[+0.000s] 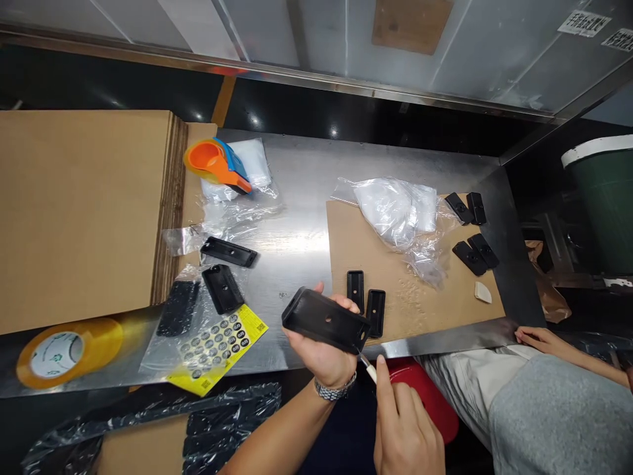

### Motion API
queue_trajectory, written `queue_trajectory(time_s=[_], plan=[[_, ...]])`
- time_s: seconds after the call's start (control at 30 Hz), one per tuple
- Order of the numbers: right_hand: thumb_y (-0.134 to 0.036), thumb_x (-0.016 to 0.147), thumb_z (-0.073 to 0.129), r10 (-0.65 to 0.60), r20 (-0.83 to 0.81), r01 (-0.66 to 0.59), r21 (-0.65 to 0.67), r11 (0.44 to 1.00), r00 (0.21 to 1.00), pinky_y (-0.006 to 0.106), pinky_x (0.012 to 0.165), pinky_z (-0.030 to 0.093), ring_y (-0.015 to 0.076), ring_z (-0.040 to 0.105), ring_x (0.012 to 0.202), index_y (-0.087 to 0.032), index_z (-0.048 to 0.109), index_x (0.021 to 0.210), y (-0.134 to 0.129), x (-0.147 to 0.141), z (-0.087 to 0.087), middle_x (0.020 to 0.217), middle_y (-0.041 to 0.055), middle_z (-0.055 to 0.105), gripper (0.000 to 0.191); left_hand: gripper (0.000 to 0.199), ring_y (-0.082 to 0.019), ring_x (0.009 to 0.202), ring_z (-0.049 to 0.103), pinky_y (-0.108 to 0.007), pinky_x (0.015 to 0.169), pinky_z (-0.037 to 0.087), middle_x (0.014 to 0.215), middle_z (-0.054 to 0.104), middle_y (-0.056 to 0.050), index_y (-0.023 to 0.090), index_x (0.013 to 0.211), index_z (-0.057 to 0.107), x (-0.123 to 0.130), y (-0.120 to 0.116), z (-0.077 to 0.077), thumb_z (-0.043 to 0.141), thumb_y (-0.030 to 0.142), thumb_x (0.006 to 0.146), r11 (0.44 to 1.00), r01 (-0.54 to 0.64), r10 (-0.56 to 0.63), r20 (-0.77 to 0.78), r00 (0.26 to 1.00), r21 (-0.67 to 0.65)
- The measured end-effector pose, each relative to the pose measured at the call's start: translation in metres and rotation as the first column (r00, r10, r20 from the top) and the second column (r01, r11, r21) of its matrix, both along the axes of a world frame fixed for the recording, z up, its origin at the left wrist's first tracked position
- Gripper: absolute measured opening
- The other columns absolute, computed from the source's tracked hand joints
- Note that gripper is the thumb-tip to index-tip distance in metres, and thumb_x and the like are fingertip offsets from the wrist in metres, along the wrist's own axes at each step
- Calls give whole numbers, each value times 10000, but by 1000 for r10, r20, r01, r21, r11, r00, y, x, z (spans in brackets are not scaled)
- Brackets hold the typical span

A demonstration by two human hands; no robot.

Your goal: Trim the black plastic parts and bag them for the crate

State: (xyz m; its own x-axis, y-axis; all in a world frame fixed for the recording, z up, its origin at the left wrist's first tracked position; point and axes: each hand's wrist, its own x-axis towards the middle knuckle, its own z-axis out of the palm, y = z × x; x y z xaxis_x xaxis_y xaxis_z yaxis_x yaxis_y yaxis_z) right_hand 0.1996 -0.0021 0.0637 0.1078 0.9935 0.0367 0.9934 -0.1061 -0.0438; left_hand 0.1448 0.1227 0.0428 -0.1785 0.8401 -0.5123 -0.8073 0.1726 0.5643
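Observation:
My left hand (324,359) holds a black plastic tray-like part (321,318) tilted above the table's front edge, its hollow side up. My right hand (408,422) is closed around a small white-handled tool (368,369), whose tip meets the part's right end. Just behind lie two smaller black parts (355,290) on a cardboard sheet (395,297). To the left are a long black part (228,252), another black part (222,289) and a yellow sheet of round stickers (208,376) partly under clear plastic bags.
Stacked cardboard (84,211) fills the left, with a tape roll (57,355) in front. An orange-blue tape dispenser (217,163), plastic bags (395,211) and several black parts (479,251) stand farther back. Another person's hand (537,338) rests at the right edge.

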Motion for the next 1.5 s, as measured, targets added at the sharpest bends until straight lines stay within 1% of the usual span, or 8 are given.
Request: queue_trajectory(time_s=[0.6,0.7,0.87,1.07,1.17,1.33,1.43,1.5], plan=[[-119,852,263,19,-24,-20,-26,999,1000,260,521,391,150,491,563,-85,414,1249,-3,0,3,617,43,480,427,545,-155,580,516,-283,565,426,624,583,-12,246,955,580,4,-3,3,285,646,734,996,-3,11,-93,996,94],[-112,849,262,22,6,-22,-17,1000,1000,258,509,388,147,485,552,-92,423,1244,-3,1,1,605,37,470,427,537,-154,574,517,-281,554,429,623,587,-14,243,949,581,4,-3,2,295,642,733,995,-5,14,-91,996,96],[-98,846,280,91,74,-93,26,995,993,252,480,357,133,456,514,-63,474,1193,0,4,1,575,25,441,399,574,-159,543,522,-285,510,439,599,588,-21,226,929,586,3,-3,-3,302,672,705,994,-26,36,-93,995,105],[-96,863,240,55,110,-66,94,993,992,268,497,314,140,408,510,-93,538,1114,6,4,4,550,24,420,390,552,-150,562,536,-273,521,455,618,596,-23,225,941,582,4,-4,-4,307,652,725,999,-8,12,-72,997,49],[-101,867,235,26,101,-37,106,994,995,282,521,300,147,388,523,-128,542,1124,7,4,3,555,25,409,401,569,-147,575,546,-265,528,460,636,598,-24,218,968,578,3,-5,-6,339,667,712,999,31,-33,-71,997,-22],[-118,853,306,3,63,-4,24,1000,998,298,576,314,159,406,579,-177,467,1231,3,11,2,623,43,459,414,583,-148,604,571,-261,545,471,676,611,-25,218,1024,554,-1,-4,-11,352,669,716,978,137,-147,-56,988,-158],[-138,856,331,-26,-2,26,48,998,1000,292,591,344,159,443,590,-170,436,1257,3,19,3,646,46,493,416,566,-140,588,573,-250,539,474,666,611,-31,184,942,586,-2,-2,-12,341,651,736,968,173,-183,-42,982,-184],[-167,866,333,-41,-116,49,68,996,992,280,587,371,165,489,620,-158,431,1256,5,25,0,683,56,527,403,570,-133,572,571,-239,531,474,654,610,-41,153,837,606,-2,-1,-11,327,643,748,959,197,-205,-20,979,-203]])
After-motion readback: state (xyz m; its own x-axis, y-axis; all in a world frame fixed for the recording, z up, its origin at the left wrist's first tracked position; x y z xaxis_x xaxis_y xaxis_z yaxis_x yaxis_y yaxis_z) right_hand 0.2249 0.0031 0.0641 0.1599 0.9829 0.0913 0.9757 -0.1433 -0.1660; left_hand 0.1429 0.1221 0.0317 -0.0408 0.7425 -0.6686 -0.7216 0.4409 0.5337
